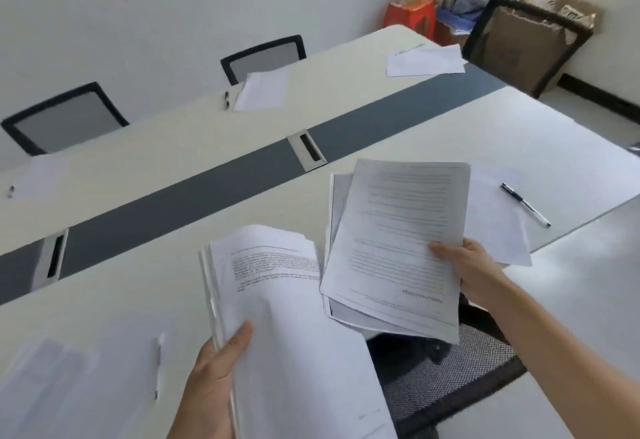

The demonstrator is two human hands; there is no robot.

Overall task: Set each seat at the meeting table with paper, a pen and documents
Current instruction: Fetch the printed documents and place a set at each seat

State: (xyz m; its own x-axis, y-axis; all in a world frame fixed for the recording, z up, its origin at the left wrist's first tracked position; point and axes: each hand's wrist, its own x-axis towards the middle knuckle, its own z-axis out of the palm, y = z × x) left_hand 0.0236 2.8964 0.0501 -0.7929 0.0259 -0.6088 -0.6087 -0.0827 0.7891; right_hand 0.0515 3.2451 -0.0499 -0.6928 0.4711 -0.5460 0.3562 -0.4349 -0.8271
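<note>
Two bundles of printed documents hang over the bench (173, 168) edge: the left hand (214, 379) grips the thick stack (277, 300) as supply, while the right hand (464, 265) pinches a thinner set (398, 231) (probably one seat's share) beside the blank sheet (491, 217) and pen (524, 204).

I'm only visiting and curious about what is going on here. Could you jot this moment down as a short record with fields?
setting: meeting table with a grey centre strip, chairs on the far side
left hand: grips a thick stack of printed documents
right hand: holds a thinner set of printed pages over the table's near edge
near right seat: blank sheet with a pen lying on it
far seats: sheets laid out, apparently with pens beside them
</note>
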